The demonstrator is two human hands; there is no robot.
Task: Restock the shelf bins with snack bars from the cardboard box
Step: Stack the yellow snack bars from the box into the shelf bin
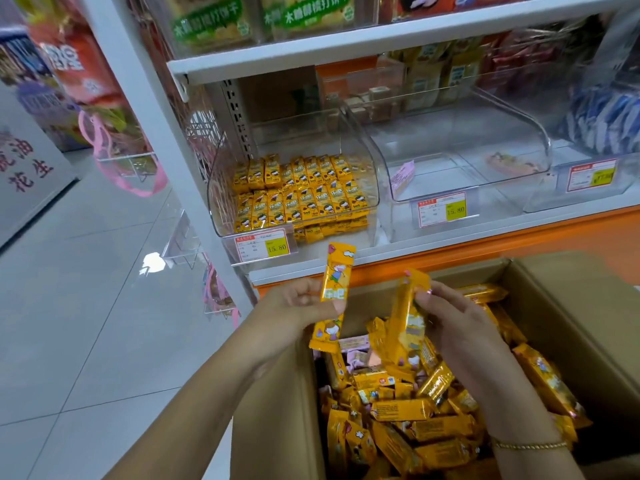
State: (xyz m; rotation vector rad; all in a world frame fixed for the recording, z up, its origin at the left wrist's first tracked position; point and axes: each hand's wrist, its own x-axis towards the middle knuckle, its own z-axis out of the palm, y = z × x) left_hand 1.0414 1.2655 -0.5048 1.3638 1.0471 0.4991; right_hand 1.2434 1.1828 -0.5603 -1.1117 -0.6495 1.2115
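— Both hands busy?

— Yes. The left hand (298, 303) pinches one snack bar (337, 277) upright; the right hand (453, 320) grips a second bar (407, 317), tilted. Both hover just above the cardboard box (561, 306).

— Mid-pick, then?

— I'd say gathering. Next comes a reach up and forward over the low lip of the nearly bare middle bin (540, 133). Forearms stretched out, wrists turned inward.
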